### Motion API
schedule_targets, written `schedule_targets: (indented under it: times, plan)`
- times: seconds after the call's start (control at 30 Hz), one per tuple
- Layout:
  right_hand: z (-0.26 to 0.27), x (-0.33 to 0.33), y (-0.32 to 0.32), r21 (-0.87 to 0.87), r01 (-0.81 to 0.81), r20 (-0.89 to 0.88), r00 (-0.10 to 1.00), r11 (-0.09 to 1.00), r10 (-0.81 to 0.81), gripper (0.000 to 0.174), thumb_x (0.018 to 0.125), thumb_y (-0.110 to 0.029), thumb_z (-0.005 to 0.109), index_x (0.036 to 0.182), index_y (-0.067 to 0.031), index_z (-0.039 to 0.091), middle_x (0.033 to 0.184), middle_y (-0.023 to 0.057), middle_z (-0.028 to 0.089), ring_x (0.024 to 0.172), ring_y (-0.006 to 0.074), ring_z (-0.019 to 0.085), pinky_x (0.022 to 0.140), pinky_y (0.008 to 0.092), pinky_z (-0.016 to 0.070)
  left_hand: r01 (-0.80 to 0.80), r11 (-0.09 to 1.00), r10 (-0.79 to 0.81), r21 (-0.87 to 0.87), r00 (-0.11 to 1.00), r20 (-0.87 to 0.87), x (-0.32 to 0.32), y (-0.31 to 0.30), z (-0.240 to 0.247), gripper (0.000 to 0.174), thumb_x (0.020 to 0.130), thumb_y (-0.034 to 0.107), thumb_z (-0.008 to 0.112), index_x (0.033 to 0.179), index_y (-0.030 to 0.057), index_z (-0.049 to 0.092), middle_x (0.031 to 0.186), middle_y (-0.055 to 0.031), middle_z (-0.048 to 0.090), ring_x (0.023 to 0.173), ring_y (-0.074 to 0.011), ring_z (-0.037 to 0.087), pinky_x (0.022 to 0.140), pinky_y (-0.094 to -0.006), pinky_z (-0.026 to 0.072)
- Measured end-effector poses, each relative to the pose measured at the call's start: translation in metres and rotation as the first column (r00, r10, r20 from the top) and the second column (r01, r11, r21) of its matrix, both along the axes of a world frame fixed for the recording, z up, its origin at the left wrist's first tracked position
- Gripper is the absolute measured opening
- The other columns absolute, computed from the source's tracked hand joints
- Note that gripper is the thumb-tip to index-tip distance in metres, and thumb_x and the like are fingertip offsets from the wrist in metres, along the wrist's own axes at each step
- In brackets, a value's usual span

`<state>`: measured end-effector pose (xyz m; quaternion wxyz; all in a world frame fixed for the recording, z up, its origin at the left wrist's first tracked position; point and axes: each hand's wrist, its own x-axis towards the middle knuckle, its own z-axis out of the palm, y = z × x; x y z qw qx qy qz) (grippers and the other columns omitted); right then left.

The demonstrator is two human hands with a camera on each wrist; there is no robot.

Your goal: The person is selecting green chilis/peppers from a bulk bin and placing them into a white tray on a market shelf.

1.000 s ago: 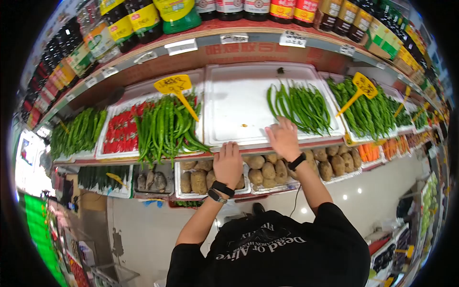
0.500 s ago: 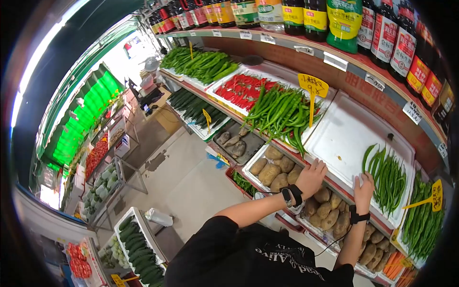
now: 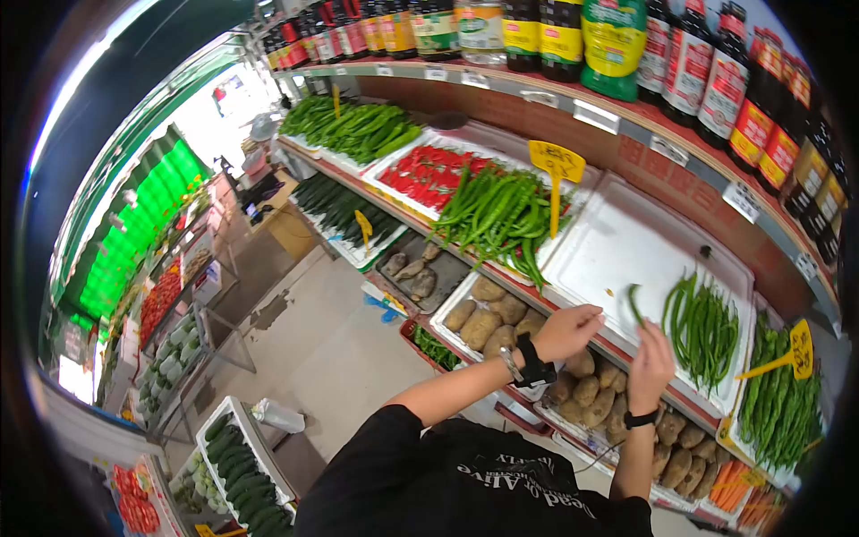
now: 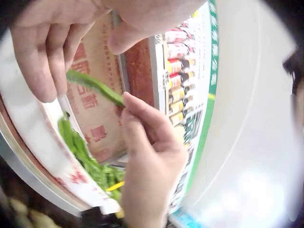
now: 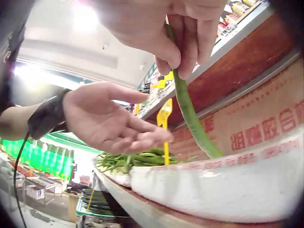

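My right hand (image 3: 650, 371) pinches one long green chili pepper (image 5: 190, 111) near its end between thumb and fingertips. The pepper's free end points away, over the front of the white foam tray (image 3: 617, 233). Beside it is my left hand (image 3: 569, 333), its palm turned up and its fingers loosely bent with nothing in them in the right wrist view. From the left wrist, the left fingers (image 4: 57, 61) overlap the pepper's far end. A loose bunch of green chili peppers (image 3: 702, 327) lies in the right part of the tray.
Left of the tray are piled green peppers (image 3: 497, 215) and red chilies (image 3: 432, 174), with a yellow price sign (image 3: 556, 161). More green peppers (image 3: 787, 407) lie to the right. Potatoes (image 3: 501, 324) sit on the lower shelf. Sauce bottles (image 3: 684, 67) line the shelf above.
The view has swung toward the left aisle. My right hand has left the tray's edge and lifted a chili pepper; my left hand has come off the tray rim and turned palm up.
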<state>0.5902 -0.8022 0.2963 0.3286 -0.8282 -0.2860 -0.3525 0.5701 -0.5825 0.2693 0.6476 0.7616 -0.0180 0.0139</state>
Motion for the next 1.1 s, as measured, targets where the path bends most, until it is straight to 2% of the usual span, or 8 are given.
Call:
schedule_targets:
  times: [0.07,0.2,0.3,0.43,0.57,0.77,0.9,1.1]
  plan:
    - [0.003,-0.022,0.013,-0.032,-0.083,0.046,0.995,0.996,0.084,0.025,0.088,0.010,0.065,0.106,-0.0002,0.078,0.118,0.0139,0.076,0.113,0.0340,0.073,0.101,0.0425,0.0579,0.086,0.842,-0.236,-0.533,0.947,-0.219,0.011,-0.002,-0.005,0.048,0.111,0.041,0.058,0.133,-0.0012,0.066,0.125,-0.0126,0.074,0.111,-0.0175,0.071,0.095,-0.0334,0.0574]
    - [-0.002,-0.040,0.026,-0.085,-0.228,0.081,0.969,0.970,0.235,0.026,0.080,0.009,0.075,0.104,-0.0018,0.077,0.111,0.0132,0.075,0.100,0.0333,0.073,0.095,0.0443,0.0601,0.045,0.739,-0.281,-0.672,0.927,-0.247,0.019,0.005,-0.017,0.033,0.111,0.026,0.059,0.128,-0.0020,0.065,0.123,-0.0119,0.074,0.100,-0.0175,0.074,0.092,-0.0302,0.0611]
    - [-0.004,-0.044,0.027,-0.094,-0.266,0.044,0.962,0.959,0.271,0.022,0.083,0.004,0.075,0.103,-0.0034,0.079,0.108,0.0111,0.075,0.098,0.0334,0.074,0.090,0.0428,0.0614,0.109,0.794,-0.288,-0.598,0.934,-0.213,0.019,0.011,-0.022,0.030,0.111,0.021,0.060,0.130,-0.0009,0.064,0.119,-0.0084,0.074,0.100,-0.0154,0.073,0.089,-0.0297,0.0602]
    - [0.009,-0.024,0.003,-0.226,-0.369,-0.056,0.929,0.901,0.367,0.049,0.080,-0.007,0.082,0.128,-0.0046,0.069,0.124,0.0126,0.071,0.109,0.0353,0.070,0.090,0.0461,0.0579,0.104,0.918,-0.159,-0.382,0.980,-0.116,-0.007,0.038,0.014,0.032,0.110,0.017,0.062,0.134,-0.0033,0.061,0.117,-0.0098,0.075,0.105,-0.0152,0.073,0.087,-0.0297,0.0596]
    - [-0.014,0.008,-0.037,-0.242,-0.072,-0.148,0.988,0.968,0.037,0.055,0.085,-0.011,0.080,0.137,-0.0048,0.063,0.135,0.0181,0.064,0.127,0.0410,0.058,0.110,0.0504,0.0459,0.031,0.985,-0.034,-0.167,0.999,-0.012,-0.037,0.096,0.040,0.031,0.109,0.015,0.063,0.132,-0.0044,0.061,0.114,-0.0125,0.077,0.103,-0.0175,0.075,0.086,-0.0288,0.0594]
    - [-0.026,0.033,-0.089,-0.242,0.178,-0.091,0.975,0.954,-0.204,0.044,0.095,-0.015,0.073,0.136,-0.0033,0.062,0.139,0.0196,0.061,0.129,0.0408,0.055,0.113,0.0509,0.0423,-0.229,0.972,0.222,0.047,0.968,0.113,-0.062,0.228,0.071,0.027,0.106,0.008,0.063,0.130,-0.0052,0.063,0.108,-0.0132,0.079,0.090,-0.0142,0.074,0.085,-0.0300,0.0597]
    - [-0.013,0.039,-0.096,-0.233,0.323,-0.072,0.935,0.917,-0.348,0.036,0.096,-0.014,0.071,0.129,-0.0026,0.066,0.134,0.0188,0.062,0.127,0.0393,0.056,0.106,0.0500,0.0440,-0.422,0.894,0.390,0.154,0.899,0.198,-0.032,0.282,0.083,0.026,0.107,0.011,0.063,0.128,-0.0044,0.064,0.105,-0.0115,0.080,0.083,-0.0113,0.072,0.074,-0.0240,0.0544]
    - [-0.021,0.044,-0.097,-0.311,0.357,-0.181,0.887,0.881,-0.424,0.032,0.088,-0.014,0.077,0.118,-0.0054,0.071,0.119,0.0124,0.067,0.111,0.0362,0.060,0.096,0.0493,0.0463,-0.410,0.901,0.402,0.139,0.912,0.086,0.071,0.345,0.039,0.027,0.106,0.012,0.066,0.125,-0.0051,0.061,0.103,-0.0133,0.080,0.081,-0.0140,0.074,0.069,-0.0249,0.0559]
